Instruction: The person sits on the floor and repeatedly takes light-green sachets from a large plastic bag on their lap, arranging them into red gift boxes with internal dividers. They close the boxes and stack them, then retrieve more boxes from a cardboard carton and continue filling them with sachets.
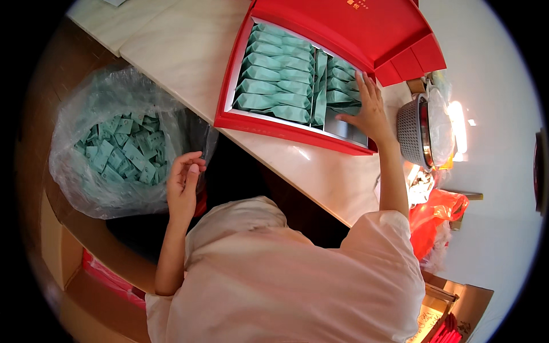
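Note:
A red gift box [297, 137] with its lid [354, 23] raised stands on the table. Rows of pale green sachets [274, 86] fill its left compartment, and more sachets [341, 86] lie in the far part of the right one; the near part shows bare grey lining. My right hand [373, 111] reaches over the right compartment, thumb and fingers spread beside these sachets. I cannot tell whether the fingertips touch them. My left hand [184, 186] hovers by a clear plastic bag [68, 154] of loose green sachets [128, 148], its fingers loosely curled, nothing visible in them.
The pale marble-look table [177, 63] runs diagonally across. Against the wall at right are a grey perforated basket [410, 134] and a red plastic bag [437, 214]. An open cardboard box [94, 303] sits at lower left, another [472, 303] at lower right.

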A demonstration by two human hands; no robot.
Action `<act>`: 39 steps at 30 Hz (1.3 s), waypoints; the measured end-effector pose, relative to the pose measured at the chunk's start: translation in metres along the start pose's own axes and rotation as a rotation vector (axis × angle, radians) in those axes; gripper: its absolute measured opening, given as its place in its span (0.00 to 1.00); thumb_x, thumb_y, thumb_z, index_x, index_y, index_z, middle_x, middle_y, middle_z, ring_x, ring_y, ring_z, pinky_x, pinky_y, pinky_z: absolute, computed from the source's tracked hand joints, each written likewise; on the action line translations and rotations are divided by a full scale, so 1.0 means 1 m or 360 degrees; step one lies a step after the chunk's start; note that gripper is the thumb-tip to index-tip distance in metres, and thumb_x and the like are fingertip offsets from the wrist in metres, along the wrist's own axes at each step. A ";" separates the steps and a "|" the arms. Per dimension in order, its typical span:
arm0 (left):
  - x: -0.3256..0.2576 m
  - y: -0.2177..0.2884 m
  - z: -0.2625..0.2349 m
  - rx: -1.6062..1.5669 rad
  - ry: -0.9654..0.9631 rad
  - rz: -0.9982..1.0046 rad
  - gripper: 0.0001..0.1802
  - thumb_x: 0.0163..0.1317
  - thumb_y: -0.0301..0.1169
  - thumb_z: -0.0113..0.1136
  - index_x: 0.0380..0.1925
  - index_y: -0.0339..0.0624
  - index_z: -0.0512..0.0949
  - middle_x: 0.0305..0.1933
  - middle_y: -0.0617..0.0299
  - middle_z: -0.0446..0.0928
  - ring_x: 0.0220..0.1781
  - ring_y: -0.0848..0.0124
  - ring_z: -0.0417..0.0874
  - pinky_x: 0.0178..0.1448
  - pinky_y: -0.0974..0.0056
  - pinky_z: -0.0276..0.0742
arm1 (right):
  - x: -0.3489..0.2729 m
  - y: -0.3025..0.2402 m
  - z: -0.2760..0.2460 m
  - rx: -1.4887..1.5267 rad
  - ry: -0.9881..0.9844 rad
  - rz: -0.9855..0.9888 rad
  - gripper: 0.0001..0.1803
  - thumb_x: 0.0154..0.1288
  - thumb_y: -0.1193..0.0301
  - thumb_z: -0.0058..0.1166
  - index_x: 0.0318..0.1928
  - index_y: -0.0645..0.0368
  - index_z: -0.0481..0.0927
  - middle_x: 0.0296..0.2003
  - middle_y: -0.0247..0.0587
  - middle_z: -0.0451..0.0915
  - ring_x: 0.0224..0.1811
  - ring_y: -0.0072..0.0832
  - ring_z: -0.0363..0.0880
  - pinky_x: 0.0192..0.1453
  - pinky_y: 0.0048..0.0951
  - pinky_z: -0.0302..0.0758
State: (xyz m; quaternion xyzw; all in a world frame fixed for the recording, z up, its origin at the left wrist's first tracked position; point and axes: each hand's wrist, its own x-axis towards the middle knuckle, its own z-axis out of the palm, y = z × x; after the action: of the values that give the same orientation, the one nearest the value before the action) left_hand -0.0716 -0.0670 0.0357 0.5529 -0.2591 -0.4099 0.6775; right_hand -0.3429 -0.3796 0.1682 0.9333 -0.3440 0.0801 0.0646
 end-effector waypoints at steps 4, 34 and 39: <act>-0.004 -0.009 -0.023 0.0030 0.0094 0.0020 0.12 0.70 0.29 0.48 0.49 0.39 0.74 0.41 0.62 0.76 0.44 0.75 0.76 0.52 0.70 0.70 | 0.014 -0.050 -0.032 -0.0061 0.0227 -0.0114 0.53 0.43 0.58 0.73 0.68 0.61 0.58 0.62 0.55 0.65 0.64 0.51 0.62 0.67 0.45 0.61; -0.034 -0.145 -0.201 -0.0317 0.1053 -0.0299 0.42 0.59 0.44 0.64 0.67 0.44 0.52 0.59 0.47 0.66 0.56 0.62 0.72 0.59 0.58 0.69 | 0.113 -0.488 0.285 0.1593 -0.1514 -0.0412 0.20 0.61 0.57 0.59 0.44 0.60 0.80 0.39 0.42 0.80 0.38 0.30 0.76 0.45 0.30 0.72; -0.039 -0.134 -0.194 -0.0272 0.0831 -0.0542 0.52 0.56 0.46 0.66 0.71 0.49 0.42 0.67 0.41 0.56 0.63 0.56 0.66 0.66 0.56 0.61 | 0.068 -0.508 0.267 0.1636 -0.1652 -0.0532 0.22 0.66 0.53 0.53 0.49 0.59 0.79 0.47 0.45 0.77 0.42 0.33 0.77 0.45 0.29 0.73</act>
State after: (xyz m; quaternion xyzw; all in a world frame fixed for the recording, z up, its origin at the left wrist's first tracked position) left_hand 0.0278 0.0624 -0.1386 0.6160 0.0551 -0.3821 0.6867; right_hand 0.0674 -0.0863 -0.1130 0.8037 -0.1030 -0.2308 -0.5387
